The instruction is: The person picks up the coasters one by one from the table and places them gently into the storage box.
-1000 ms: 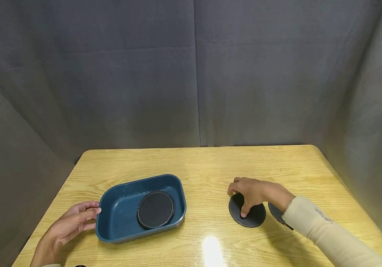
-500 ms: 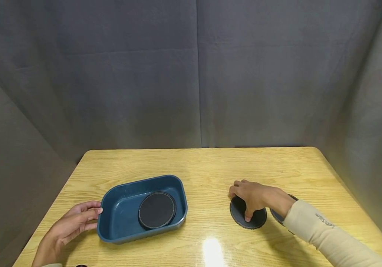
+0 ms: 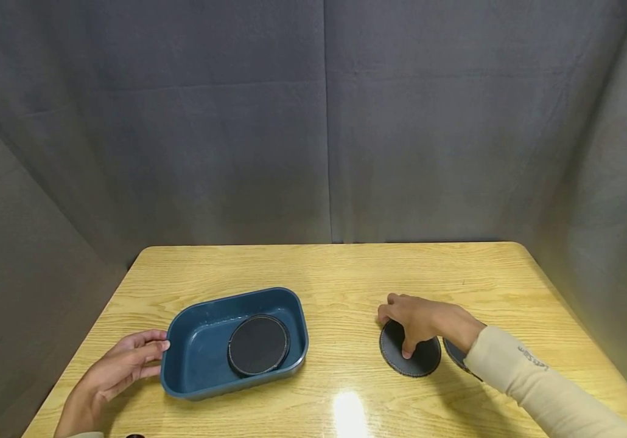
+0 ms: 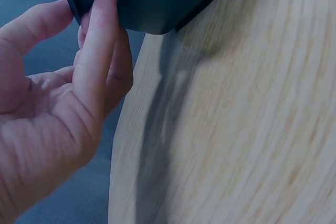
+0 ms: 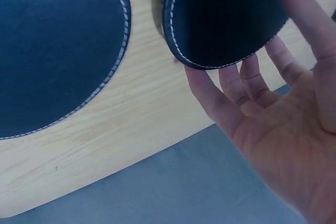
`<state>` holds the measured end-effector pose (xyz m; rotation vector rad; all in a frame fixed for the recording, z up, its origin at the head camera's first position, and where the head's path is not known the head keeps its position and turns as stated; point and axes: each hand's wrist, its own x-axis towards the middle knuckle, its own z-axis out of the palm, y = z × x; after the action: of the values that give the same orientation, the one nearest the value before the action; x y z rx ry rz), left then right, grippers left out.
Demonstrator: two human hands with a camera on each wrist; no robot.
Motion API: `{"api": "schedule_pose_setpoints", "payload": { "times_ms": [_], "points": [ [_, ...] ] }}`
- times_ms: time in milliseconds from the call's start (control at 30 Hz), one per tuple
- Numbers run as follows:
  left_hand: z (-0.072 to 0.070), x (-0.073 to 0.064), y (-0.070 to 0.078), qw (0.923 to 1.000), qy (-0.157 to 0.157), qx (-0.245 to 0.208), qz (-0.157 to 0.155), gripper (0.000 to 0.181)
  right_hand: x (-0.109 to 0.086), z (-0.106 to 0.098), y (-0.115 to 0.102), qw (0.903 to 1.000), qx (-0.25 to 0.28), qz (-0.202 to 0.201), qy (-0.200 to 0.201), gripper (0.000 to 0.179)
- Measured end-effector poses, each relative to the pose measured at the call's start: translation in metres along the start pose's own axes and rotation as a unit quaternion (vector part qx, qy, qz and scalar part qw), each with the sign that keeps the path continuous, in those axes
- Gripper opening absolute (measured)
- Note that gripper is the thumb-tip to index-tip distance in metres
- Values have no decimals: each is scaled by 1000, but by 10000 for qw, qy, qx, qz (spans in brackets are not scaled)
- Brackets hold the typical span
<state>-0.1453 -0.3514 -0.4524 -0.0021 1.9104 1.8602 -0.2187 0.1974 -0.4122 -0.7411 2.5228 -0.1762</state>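
Against a second ago, the right hand has its thumb slightly nearer the right edge of the bench on the held coaster; against half a second ago, that thumb lies a touch farther from the bench's near edge; the wrist now hides the far-edge sliver of the second coaster that showed then.
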Motion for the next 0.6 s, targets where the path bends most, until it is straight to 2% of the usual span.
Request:
{"api": "schedule_pose_setpoints", "payload": {
  "times_ms": [167, 600],
  "points": [
    [0, 0, -1, 10000, -6, -32, 28, 18, 1, -10, -2, 9999, 5, 153, -77, 44],
    [1, 1, 0, 10000, 27, 12, 20, 24, -2, -30, -10, 9989, -148, 172, -411, 34]
  ]
}}
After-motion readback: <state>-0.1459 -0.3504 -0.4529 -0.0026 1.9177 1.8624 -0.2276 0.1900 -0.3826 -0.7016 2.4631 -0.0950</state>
